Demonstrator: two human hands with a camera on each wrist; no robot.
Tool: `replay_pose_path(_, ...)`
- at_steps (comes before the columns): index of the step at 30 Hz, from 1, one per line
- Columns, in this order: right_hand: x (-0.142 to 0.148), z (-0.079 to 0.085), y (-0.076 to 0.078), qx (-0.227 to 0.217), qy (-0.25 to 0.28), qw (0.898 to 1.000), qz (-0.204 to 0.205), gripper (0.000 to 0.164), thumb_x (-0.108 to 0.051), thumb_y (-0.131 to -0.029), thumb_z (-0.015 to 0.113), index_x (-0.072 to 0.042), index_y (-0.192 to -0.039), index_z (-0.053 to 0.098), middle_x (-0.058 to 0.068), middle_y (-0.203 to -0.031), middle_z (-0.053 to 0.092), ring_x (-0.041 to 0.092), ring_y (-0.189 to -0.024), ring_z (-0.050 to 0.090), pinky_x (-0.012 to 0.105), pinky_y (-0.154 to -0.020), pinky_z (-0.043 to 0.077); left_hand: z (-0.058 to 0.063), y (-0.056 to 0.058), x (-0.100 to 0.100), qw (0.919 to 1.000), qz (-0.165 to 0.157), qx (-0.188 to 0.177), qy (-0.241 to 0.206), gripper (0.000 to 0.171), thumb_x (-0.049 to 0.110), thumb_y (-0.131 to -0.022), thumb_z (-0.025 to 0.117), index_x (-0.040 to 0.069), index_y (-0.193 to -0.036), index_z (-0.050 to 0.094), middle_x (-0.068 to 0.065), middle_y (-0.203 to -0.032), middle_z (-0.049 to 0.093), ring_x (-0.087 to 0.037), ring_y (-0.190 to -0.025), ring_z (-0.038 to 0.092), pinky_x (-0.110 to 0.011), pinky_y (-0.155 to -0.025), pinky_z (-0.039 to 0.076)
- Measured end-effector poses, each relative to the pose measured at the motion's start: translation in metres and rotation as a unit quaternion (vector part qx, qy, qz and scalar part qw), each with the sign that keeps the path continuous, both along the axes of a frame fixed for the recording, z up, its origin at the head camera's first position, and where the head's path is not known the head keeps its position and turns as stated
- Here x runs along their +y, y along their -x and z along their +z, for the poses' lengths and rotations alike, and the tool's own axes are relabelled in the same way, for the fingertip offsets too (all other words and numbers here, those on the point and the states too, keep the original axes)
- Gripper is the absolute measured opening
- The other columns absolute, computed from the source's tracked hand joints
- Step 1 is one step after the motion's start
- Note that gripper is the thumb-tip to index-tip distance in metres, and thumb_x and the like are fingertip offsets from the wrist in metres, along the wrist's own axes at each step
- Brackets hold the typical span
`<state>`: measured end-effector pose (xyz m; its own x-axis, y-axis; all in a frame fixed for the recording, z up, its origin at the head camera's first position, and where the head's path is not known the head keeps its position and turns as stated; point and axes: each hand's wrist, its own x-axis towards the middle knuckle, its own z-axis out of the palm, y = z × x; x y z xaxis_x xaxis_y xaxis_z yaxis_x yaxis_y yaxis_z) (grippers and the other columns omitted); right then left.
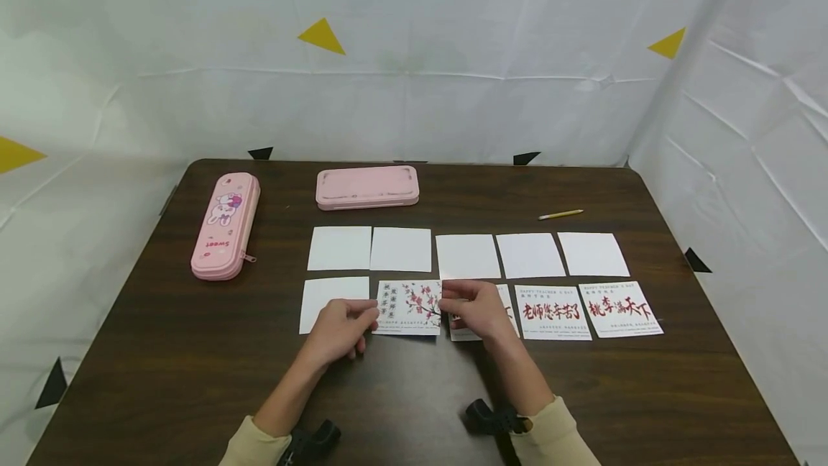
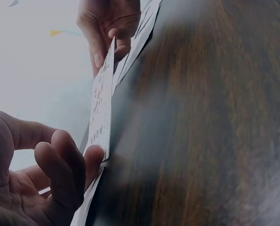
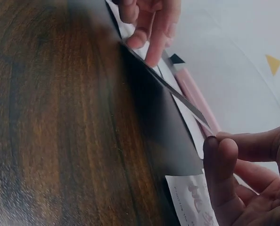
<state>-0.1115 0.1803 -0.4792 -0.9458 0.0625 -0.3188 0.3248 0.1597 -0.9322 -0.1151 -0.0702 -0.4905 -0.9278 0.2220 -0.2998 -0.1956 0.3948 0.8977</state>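
Observation:
A white card printed with pink blossom branches and dark characters (image 1: pixel 409 308) is held slightly above the table, between both hands. At its left edge, my left hand (image 1: pixel 341 328) pinches it with the fingertips. My right hand (image 1: pixel 480 310) pinches the right edge between thumb and fingers, as the right wrist view also shows at the card's corner. Partly hidden under the right hand lies a card with red lettering (image 1: pixel 507 300). Beside the left hand is a blank white card (image 1: pixel 323 298), its lower right covered by the fingers.
Two cards with red characters (image 1: pixel 553 313) lie at the right of the row. Behind runs a row of several blank white cards (image 1: pixel 401 249). A pink pencil case (image 1: pixel 223 225) stands left, another flat pink case (image 1: pixel 367 188) at the back, and a yellow pencil (image 1: pixel 560 214) back right.

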Motion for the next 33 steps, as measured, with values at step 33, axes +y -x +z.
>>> replay_pose_path(33, 0.005, 0.002, 0.003, 0.007, -0.006, 0.998, 0.057, 0.023, -0.013, -0.091, 0.069, 0.005, -0.106, 0.072, 0.009, -0.080, 0.069, 0.017, -0.070, 0.064, 0.031, -0.058, 0.055, 0.006, 0.014, -0.004, 0.9976, 0.041, 0.055, 0.001, 0.007, 0.008, -0.088, 0.069, 0.004, -0.092, 0.073, -0.006, -0.062, 0.064, -0.025, -0.046, 0.057, -0.031, -0.039, 0.046)
